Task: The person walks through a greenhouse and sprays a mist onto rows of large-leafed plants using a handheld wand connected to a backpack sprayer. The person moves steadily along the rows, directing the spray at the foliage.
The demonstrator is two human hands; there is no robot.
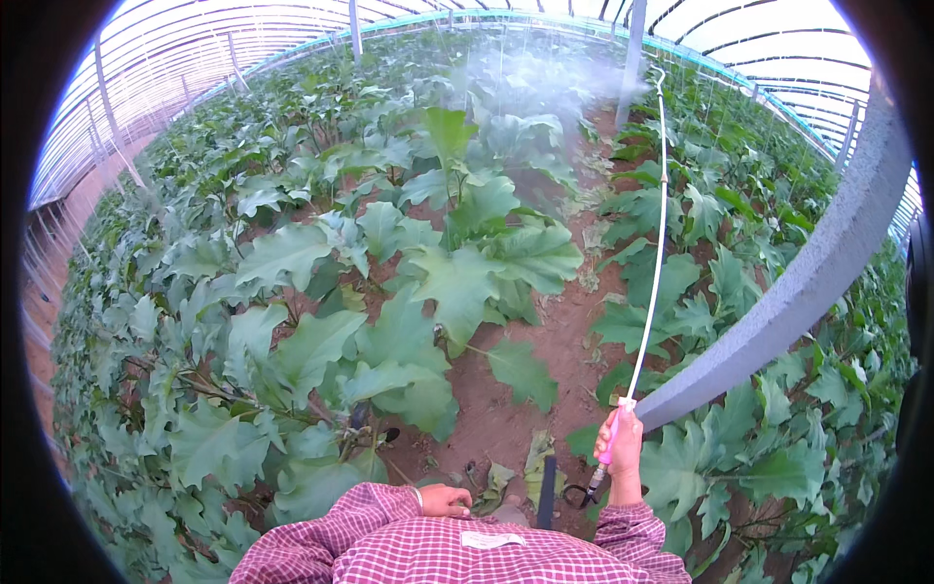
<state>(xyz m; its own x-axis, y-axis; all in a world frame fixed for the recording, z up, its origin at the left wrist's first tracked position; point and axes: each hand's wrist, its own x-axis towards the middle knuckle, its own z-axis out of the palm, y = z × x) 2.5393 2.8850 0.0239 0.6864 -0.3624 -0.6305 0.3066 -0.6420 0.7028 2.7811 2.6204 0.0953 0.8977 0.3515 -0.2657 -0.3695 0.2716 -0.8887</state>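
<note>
My right hand (623, 448) is closed around the pink handle (611, 443) of a spray wand. The wand's long white tube (656, 268) slants up and away to a hooked tip, where a pale mist (545, 83) drifts left over the leaves. Below the handle are a metal fitting and a dark loop of hose (578, 496). My left hand (446, 500) rests low in front of my checked shirt, its fingers curled together. Whatever they may hold is hidden. Broad-leaved plants, which look like eggplants (457, 282), stand just ahead of it.
A thick grey post (778, 302) leans across the right side, close to my right hand. Another post (632, 63) rises beside the wand's tip. A strip of bare soil (559, 341) runs between plant rows. Overhead arches the ribbed plastic roof (253, 34) of a greenhouse.
</note>
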